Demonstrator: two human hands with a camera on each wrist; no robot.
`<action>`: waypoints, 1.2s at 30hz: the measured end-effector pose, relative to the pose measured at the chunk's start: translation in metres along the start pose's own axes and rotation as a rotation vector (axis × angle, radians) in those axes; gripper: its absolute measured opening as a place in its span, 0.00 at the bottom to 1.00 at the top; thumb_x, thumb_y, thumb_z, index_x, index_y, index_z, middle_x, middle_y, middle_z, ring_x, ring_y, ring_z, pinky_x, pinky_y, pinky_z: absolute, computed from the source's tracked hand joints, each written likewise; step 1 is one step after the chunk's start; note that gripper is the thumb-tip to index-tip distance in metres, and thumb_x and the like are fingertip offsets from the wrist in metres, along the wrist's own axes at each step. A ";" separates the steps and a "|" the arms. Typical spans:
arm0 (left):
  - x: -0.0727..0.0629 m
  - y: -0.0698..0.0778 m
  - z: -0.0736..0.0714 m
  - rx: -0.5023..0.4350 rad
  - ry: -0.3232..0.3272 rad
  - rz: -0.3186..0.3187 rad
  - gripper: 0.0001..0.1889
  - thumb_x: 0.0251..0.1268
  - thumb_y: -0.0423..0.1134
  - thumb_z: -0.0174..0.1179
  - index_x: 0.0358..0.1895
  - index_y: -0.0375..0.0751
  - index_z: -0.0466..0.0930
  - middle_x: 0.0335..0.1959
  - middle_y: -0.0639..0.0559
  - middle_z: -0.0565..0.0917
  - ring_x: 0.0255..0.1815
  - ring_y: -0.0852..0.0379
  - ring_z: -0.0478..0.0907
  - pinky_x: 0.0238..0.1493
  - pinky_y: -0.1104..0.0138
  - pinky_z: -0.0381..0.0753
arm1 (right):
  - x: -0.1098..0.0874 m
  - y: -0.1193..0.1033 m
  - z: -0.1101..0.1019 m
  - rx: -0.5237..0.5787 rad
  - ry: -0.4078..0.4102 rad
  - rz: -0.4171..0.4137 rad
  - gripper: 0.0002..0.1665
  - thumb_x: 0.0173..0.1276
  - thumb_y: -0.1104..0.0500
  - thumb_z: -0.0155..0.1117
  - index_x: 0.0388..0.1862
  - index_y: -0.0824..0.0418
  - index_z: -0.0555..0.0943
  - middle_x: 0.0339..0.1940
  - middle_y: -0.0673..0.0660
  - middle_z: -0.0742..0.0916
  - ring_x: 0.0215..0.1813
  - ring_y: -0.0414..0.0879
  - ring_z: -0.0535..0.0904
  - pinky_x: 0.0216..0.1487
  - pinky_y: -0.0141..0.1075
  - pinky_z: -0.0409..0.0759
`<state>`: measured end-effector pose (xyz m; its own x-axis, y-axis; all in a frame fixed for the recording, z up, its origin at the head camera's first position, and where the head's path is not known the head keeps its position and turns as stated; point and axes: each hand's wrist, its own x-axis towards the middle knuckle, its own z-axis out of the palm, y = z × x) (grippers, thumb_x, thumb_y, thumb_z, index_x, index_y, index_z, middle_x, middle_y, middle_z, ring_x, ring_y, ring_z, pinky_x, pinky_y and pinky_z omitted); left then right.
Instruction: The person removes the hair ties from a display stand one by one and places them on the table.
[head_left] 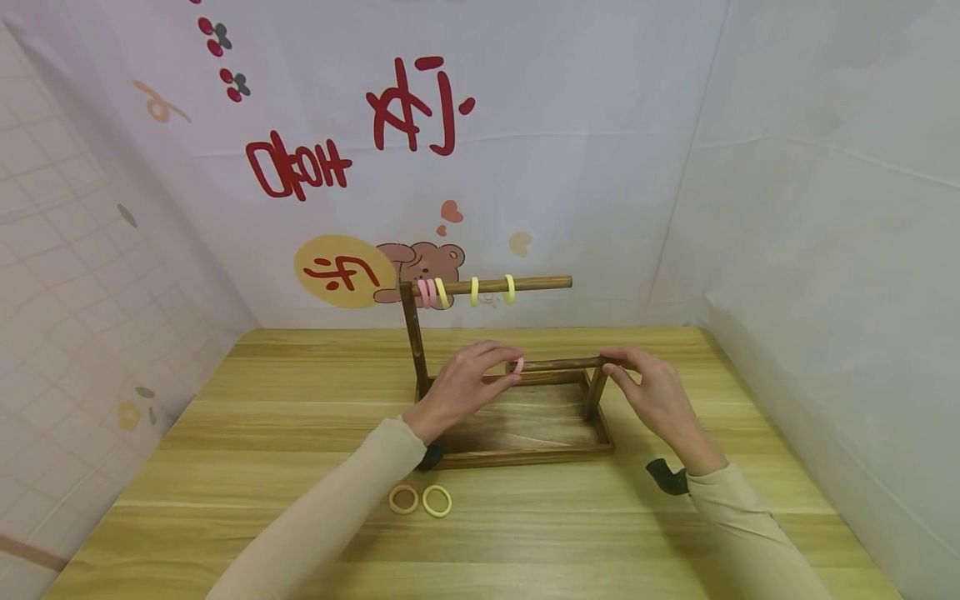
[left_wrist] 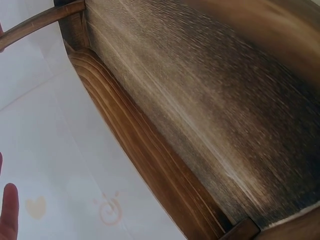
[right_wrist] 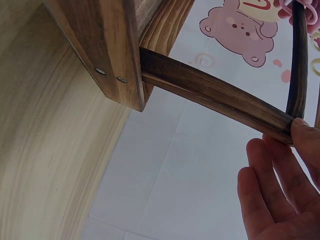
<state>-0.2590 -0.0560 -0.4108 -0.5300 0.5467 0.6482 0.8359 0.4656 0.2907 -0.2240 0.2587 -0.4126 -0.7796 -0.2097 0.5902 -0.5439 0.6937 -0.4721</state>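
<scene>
A dark wooden stand [head_left: 525, 457] has a tray base, a tall post on the left and a short post [head_left: 595, 393] on the right. The left hand [head_left: 468, 379] pinches a pink ring [head_left: 519, 365] at the left, free end of the lower bar [head_left: 562, 364]. With thumb and fingers, the right hand [head_left: 656, 396] grips the corner where that bar meets the short post, seen closely in the right wrist view. The left wrist view catches only fingertips [left_wrist: 9, 210] at its edge; the ring is out of sight there.
On the upper bar [head_left: 543, 283] hang two pink rings [head_left: 423, 293] and three yellow rings [head_left: 474, 292]. An orange-tan ring [head_left: 391, 499] and a yellow ring [head_left: 425, 502] lie on the wooden table [head_left: 300, 400] before the stand. A printed white cloth [head_left: 585, 167] stands behind.
</scene>
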 end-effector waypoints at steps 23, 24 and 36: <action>-0.016 0.002 -0.017 -0.123 -0.006 -0.055 0.19 0.67 0.35 0.72 0.59 0.40 0.84 0.47 0.51 0.86 0.43 0.55 0.84 0.45 0.59 0.87 | 0.000 -0.001 0.000 -0.019 0.002 -0.009 0.15 0.70 0.68 0.70 0.55 0.66 0.85 0.49 0.62 0.91 0.52 0.62 0.87 0.50 0.59 0.83; -0.017 0.003 -0.018 -0.129 -0.007 -0.057 0.18 0.67 0.34 0.72 0.58 0.40 0.84 0.46 0.51 0.86 0.43 0.56 0.83 0.45 0.60 0.87 | 0.000 -0.001 0.000 -0.020 0.003 -0.009 0.15 0.70 0.68 0.70 0.55 0.66 0.86 0.49 0.62 0.91 0.52 0.62 0.87 0.50 0.59 0.83; -0.028 0.005 -0.024 -0.173 0.016 0.021 0.12 0.65 0.33 0.73 0.50 0.41 0.86 0.44 0.51 0.86 0.42 0.57 0.82 0.48 0.62 0.87 | 0.000 0.000 0.000 -0.022 0.003 -0.017 0.15 0.70 0.68 0.70 0.55 0.65 0.86 0.49 0.62 0.91 0.52 0.61 0.87 0.51 0.59 0.83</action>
<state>-0.2363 -0.0858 -0.4101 -0.5113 0.5435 0.6657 0.8594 0.3266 0.3934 -0.2242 0.2587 -0.4122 -0.7693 -0.2192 0.6001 -0.5501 0.7049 -0.4477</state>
